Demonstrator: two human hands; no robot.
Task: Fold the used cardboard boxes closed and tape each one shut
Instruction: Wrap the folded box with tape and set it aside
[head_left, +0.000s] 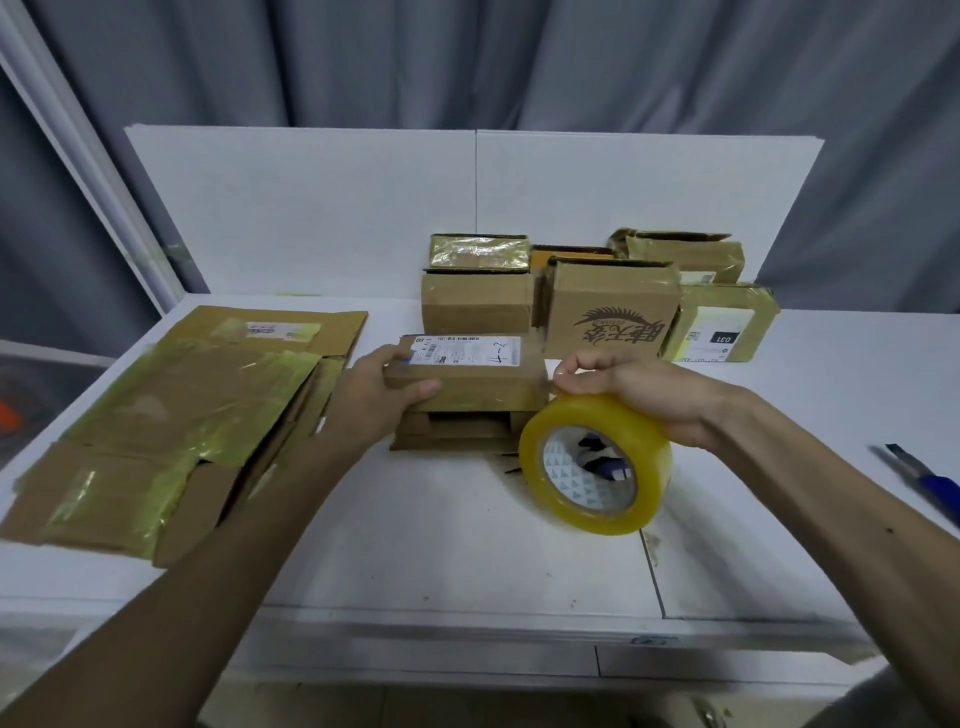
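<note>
Your right hand (631, 392) curls round the tilted yellow tape roll (592, 415), at the right end of the small box (483, 387). Your left hand (376, 397) grips that box by its left end, thumb on the near face. Its white shipping label bears handwriting like "L-2". Behind, a taped box (724, 325) is labelled "031". Bare white table (441, 545) lies nearest you, with flattened cardboard (171, 415) crowding the left and a blue knife (927, 480) at the right edge.

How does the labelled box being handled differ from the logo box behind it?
The labelled box is low and flat, gripped by the left hand; the logo box is taller and untouched. The labelled box bears a white shipping label, the logo box a dark printed emblem. Both are brown cardboard.
</note>
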